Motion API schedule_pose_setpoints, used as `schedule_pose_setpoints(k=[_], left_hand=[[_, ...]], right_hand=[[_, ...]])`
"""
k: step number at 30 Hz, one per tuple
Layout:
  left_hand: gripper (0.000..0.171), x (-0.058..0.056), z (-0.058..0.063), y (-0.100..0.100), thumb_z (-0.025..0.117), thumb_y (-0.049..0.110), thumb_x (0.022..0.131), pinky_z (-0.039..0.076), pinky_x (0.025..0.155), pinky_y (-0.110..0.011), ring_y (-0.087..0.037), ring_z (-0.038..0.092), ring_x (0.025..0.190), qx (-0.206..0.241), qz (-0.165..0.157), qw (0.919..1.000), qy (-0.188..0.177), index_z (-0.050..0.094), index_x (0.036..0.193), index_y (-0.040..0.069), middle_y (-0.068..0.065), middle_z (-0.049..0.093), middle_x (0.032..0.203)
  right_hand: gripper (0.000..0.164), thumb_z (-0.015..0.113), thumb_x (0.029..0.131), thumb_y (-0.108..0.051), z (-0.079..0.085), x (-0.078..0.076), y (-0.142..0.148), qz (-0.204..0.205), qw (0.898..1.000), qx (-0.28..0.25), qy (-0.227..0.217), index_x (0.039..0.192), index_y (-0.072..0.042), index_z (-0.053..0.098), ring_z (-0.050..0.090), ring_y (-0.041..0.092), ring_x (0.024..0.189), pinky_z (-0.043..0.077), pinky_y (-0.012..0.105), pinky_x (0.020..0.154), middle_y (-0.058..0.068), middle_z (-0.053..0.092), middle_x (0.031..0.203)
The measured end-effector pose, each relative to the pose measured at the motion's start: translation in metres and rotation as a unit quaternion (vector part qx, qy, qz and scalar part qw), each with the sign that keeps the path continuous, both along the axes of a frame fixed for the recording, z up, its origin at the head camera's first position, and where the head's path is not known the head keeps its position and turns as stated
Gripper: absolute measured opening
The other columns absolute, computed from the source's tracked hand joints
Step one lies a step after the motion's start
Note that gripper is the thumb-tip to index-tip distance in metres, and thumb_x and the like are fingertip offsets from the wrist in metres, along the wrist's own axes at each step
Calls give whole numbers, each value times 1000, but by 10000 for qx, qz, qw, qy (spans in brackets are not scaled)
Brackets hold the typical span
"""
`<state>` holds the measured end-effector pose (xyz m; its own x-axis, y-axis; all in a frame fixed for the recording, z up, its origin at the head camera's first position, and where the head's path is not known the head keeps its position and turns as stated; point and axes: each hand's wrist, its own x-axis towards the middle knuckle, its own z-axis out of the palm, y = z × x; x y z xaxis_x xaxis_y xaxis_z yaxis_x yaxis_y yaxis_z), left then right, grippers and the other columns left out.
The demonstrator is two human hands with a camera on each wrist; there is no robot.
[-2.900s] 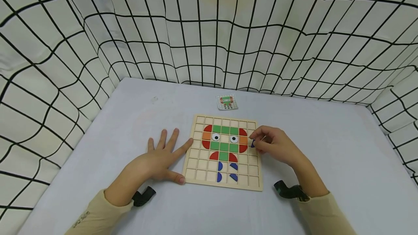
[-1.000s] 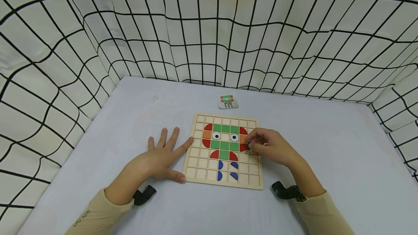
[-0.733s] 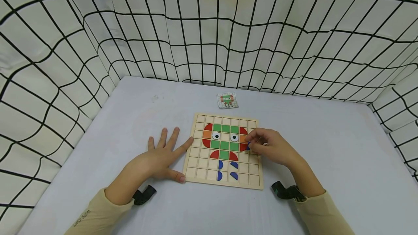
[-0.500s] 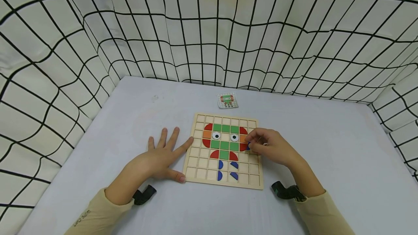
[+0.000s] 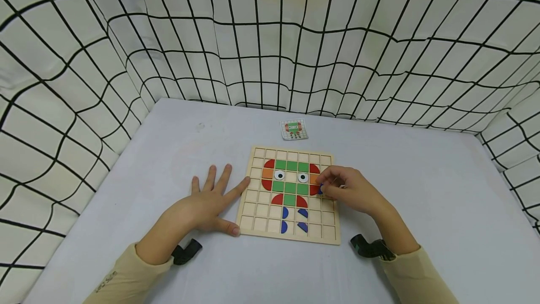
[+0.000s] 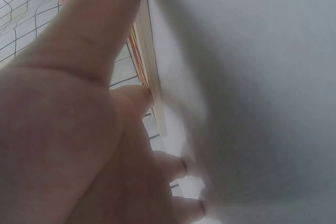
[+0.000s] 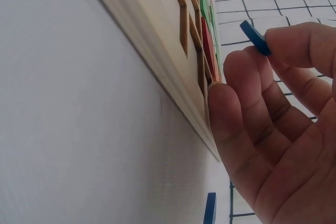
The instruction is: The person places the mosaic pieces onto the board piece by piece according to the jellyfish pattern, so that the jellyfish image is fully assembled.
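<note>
A wooden grid board [image 5: 261,224] lies on the table, bearing a figure of red, green and orange tiles with two eye tiles [image 5: 303,178] and several blue half-round tiles [image 5: 285,212] below. My left hand [image 5: 198,212] rests spread at its left side, index fingertip and thumb against the edge. In the left wrist view the left hand [image 6: 68,145] hides much of the board. Over the board's right side, my right hand [image 5: 352,189] pinches a small flat blue tile [image 7: 255,38] between thumb and finger. That blue tile is mostly hidden in the head view.
A small picture card [image 5: 294,129] showing a similar figure lies behind the board. Another blue piece [image 7: 210,208] shows at the bottom of the right wrist view. Black netting [image 5: 270,60] over white sheeting encloses the back and sides of the white table [image 5: 422,177].
Compared with the earliest frame, my right hand has shifted slightly left over the board with the blue tile, then stayed put. My left hand has kept its place.
</note>
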<state>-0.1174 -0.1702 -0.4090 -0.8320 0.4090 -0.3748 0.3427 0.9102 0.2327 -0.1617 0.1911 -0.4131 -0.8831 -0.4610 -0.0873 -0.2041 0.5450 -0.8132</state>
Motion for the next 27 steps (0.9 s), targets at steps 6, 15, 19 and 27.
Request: schedule_pose_setpoints(k=[6, 15, 19, 27], left_hand=[[116, -1, 0, 0, 74, 71, 69, 3, 104, -82, -58, -8, 146, -1, -1, 10000, 8, 16, 161, 30, -27, -3, 165], [116, 0, 0, 1, 75, 70, 69, 3, 104, -82, -57, -8, 146, 29, -3, 10000, 12, 16, 161, 30, -27, -3, 165], [116, -1, -1, 1, 75, 70, 69, 3, 104, -82, -57, -8, 146, 17, -5, 10000, -17, 16, 161, 30, -26, -3, 165], [117, -1, -1, 1, 75, 71, 68, 3, 104, -82, -57, -8, 146, -48, 7, 10000, -29, 16, 161, 29, -26, -4, 165]], right_hand=[[9, 66, 92, -10, -1, 0, 0, 4, 10000, -10, -21, 100, -12, 69, 59, 24, 84, 51, 28, 68, 1, 65, 90], [10, 66, 92, -9, -2, -1, 0, 22, 10000, -29, -48, 100, -12, 69, 59, 24, 84, 51, 28, 69, 2, 65, 90], [11, 65, 92, -8, -1, 0, 1, 15, 10000, -36, -87, 101, -11, 69, 59, 24, 84, 52, 27, 68, 2, 65, 90], [13, 64, 92, -8, 3, -2, 4, -59, 9999, 74, 44, 103, -13, 70, 58, 24, 84, 51, 29, 68, 2, 65, 90]])
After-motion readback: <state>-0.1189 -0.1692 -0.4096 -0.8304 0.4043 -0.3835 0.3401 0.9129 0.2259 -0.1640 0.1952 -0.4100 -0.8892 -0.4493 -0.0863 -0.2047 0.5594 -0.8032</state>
